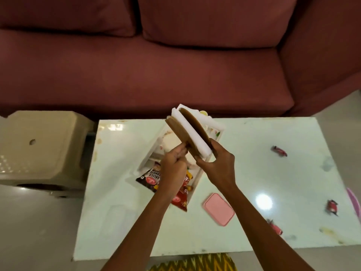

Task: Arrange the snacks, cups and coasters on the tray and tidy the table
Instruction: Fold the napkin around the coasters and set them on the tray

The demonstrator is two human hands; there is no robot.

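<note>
Both hands hold a stack of flat coasters (190,132), brown and white, on edge above the white tray (148,153). My left hand (173,165) pinches the brown coaster at the stack's near left corner. My right hand (216,163) grips the stack's near right end. In the tray lie snack packets (150,178), a dark one and a red one, partly hidden under my left hand and sticking out over the near rim. The rest of the tray's contents are hidden by the coasters.
A pink lid (218,209) lies on the white table (121,212) right of the tray. Three wrapped candies (279,151) (332,207) (276,227) lie scattered on the right side. A beige stool (41,149) stands left; a maroon sofa (156,65) runs behind the table.
</note>
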